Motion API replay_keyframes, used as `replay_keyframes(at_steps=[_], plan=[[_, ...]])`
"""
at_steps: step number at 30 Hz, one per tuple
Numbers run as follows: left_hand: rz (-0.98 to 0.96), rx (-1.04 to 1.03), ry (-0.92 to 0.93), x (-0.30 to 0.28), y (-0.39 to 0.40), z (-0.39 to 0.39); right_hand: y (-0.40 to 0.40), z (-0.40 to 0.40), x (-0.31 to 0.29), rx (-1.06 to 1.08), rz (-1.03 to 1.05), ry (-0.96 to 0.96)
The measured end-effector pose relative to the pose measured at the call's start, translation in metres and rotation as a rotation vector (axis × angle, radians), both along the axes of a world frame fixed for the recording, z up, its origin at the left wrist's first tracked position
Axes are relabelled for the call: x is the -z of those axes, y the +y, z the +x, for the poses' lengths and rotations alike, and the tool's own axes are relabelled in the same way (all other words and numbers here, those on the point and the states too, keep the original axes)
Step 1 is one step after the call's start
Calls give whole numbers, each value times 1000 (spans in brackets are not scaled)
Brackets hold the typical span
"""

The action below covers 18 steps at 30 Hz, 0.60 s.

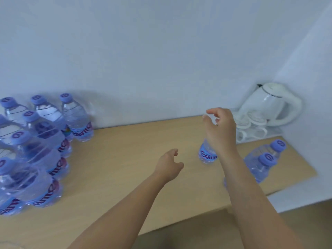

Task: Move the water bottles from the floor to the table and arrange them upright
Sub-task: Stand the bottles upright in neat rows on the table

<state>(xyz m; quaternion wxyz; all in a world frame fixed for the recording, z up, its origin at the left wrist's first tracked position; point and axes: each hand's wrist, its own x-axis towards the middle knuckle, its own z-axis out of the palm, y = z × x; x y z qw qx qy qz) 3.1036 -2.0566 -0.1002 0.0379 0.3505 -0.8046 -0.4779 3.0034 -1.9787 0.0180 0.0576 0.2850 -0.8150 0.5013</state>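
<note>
Right hand is raised over a single bottle standing upright mid-bench. Only the bottle's lower body and label show; the wrist hides neck and cap. Grip state: thumb and fingers loosely curled and apart, nothing visibly between them; contact with the bottle cannot be told. The bottle's long axis is vertical, directly beneath and slightly left of the right palm, so the right hand is the nearer.

Left hand hovers low over bare bench, fingers relaxed, holding nothing, just left of the same bottle but apart from it.

Bench: pale wood, set against a white wall. A cluster of upright bottles fills its left end, packed touching. Two more bottles stand at the right edge, close together.

Far right corner: white kettle with white mugs in front of it.

Judgement: the centre bottle appears placed; any next move likely aligns it with a group.
</note>
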Motion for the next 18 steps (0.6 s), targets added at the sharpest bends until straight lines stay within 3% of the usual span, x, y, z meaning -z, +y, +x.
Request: replay_keyframes(at_steps=[3,10,18], plan=[[40,-7,25,-2,18,-20,19,-28,0,85,16,-64],[118,-55,45,1,43,-46,32,-48,36,61,-24,-434],[141,-118,14,4,51,-43,34,-58,64,26,53,-392]])
